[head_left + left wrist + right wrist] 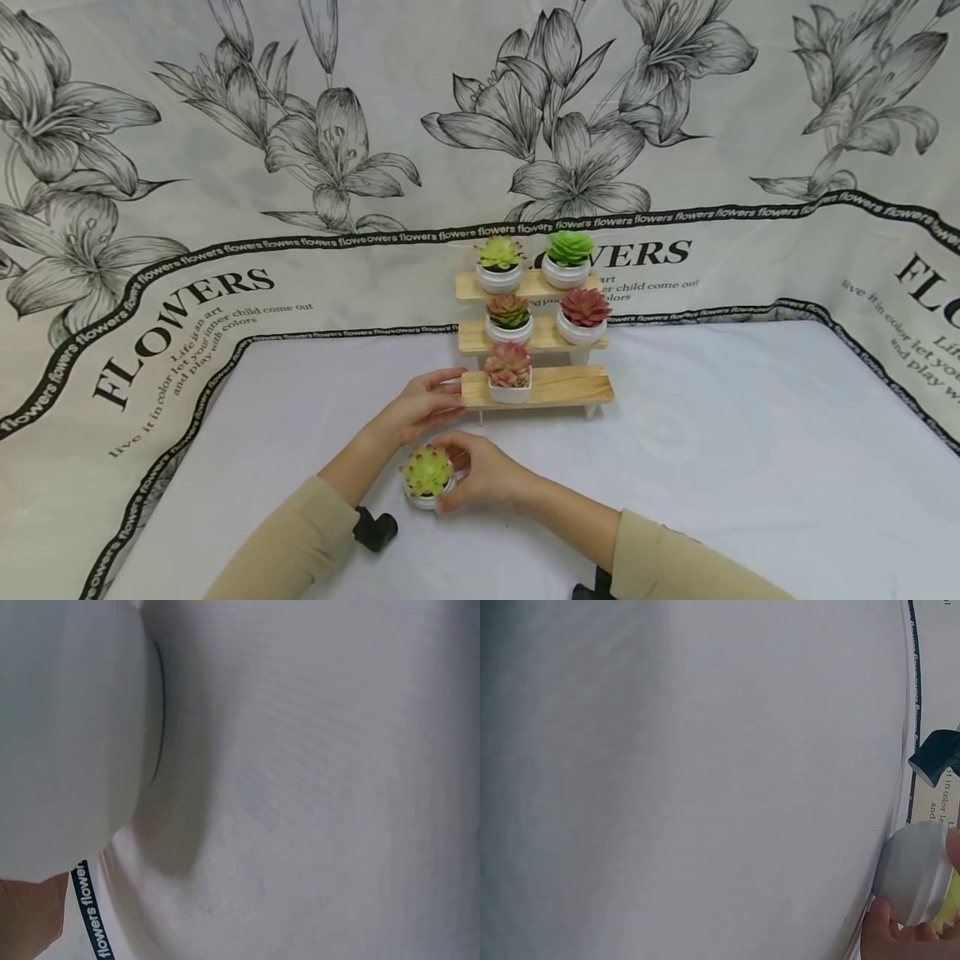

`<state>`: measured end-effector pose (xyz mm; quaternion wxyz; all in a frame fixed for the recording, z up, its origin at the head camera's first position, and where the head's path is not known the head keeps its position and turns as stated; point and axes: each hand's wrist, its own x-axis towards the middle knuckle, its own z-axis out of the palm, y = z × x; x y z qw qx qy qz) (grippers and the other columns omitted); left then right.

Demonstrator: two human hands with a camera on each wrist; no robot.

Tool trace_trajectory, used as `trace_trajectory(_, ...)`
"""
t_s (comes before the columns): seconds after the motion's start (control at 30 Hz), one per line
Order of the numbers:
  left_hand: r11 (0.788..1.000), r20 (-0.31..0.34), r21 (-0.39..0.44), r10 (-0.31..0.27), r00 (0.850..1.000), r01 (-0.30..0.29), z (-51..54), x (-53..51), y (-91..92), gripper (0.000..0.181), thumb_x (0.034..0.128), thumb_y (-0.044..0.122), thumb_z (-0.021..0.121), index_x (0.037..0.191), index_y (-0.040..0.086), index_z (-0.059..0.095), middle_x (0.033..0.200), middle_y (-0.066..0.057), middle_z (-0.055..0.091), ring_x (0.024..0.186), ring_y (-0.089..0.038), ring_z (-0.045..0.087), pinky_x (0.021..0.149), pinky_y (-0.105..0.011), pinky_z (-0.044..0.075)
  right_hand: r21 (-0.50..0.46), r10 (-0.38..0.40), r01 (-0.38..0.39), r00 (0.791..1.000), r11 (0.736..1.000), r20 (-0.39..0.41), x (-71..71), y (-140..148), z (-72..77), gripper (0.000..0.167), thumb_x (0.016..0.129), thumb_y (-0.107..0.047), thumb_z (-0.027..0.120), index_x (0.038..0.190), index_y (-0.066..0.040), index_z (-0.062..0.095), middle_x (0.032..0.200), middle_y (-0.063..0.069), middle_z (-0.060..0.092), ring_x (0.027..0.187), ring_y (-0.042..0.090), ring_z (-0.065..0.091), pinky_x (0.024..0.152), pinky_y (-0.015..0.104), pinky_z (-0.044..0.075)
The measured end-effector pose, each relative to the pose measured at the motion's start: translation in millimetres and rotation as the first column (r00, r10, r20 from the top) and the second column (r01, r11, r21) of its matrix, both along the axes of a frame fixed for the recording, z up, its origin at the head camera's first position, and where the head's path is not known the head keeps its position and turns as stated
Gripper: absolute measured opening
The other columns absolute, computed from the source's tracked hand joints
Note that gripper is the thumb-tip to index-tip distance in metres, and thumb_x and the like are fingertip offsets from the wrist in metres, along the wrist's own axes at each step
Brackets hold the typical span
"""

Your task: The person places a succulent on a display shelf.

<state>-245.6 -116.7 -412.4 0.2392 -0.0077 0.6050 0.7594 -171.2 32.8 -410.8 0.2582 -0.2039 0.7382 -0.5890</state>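
Observation:
In the head view, my right hand [491, 475] grips the rim side of a small round white pot with a yellow-green succulent [427, 472]. This pot is low over the front of the table or on it; I cannot tell which. The right wrist view shows the white pot [911, 874] between thumb and fingers. My left hand [423, 408] has its fingertips against the left end of the lowest step of a wooden display stand [573, 387]. On that step sits a pink succulent [509, 367] in a square pot. Close up, a white pot [67, 735] fills part of the left wrist view.
On the middle step stand a reddish-green succulent [508, 312] and a red succulent [585, 310]. The top step bears a yellow succulent [499, 254] and a green succulent [568, 250]. Flower-printed cloth [375, 283] rises behind the white tabletop [720, 442].

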Motion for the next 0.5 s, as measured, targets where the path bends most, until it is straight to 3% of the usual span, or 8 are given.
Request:
trace_trajectory(0.3, 1.0, 0.001, 0.008, -0.007, 1.0, 0.006, 1.3, 2.1, 0.3, 0.057, 0.0861, -0.015, 0.048, 0.141, -0.004, 0.034, 0.133, -0.027, 0.045, 0.088, -0.014, 0.06, 0.077, -0.024, 0.054, 0.085, 0.02, -0.016, 0.998, 0.996, -0.051, -0.9, -5.0, 0.3, 0.068, 0.062, 0.005, 0.08, 0.124, 0.001, 0.052, 0.106, 0.003, 0.057, 0.091, 0.014, 0.05, 0.071, 0.023, 0.046)
trace_trajectory(0.5, 1.0, 0.004, 0.016, -0.006, 1.0, 0.006, 1.7, 2.2, 0.2, 0.058, 0.0861, -0.015, 0.049, 0.141, -0.004, 0.034, 0.133, -0.026, 0.045, 0.088, -0.014, 0.06, 0.076, -0.024, 0.054, 0.143, 0.062, -0.049, 0.995, 0.989, -0.084, -3.6, -6.3, 1.4, 0.067, 0.065, -0.002, 0.083, 0.124, -0.002, 0.052, 0.114, 0.003, 0.056, 0.103, 0.014, 0.05, 0.092, 0.03, 0.044)
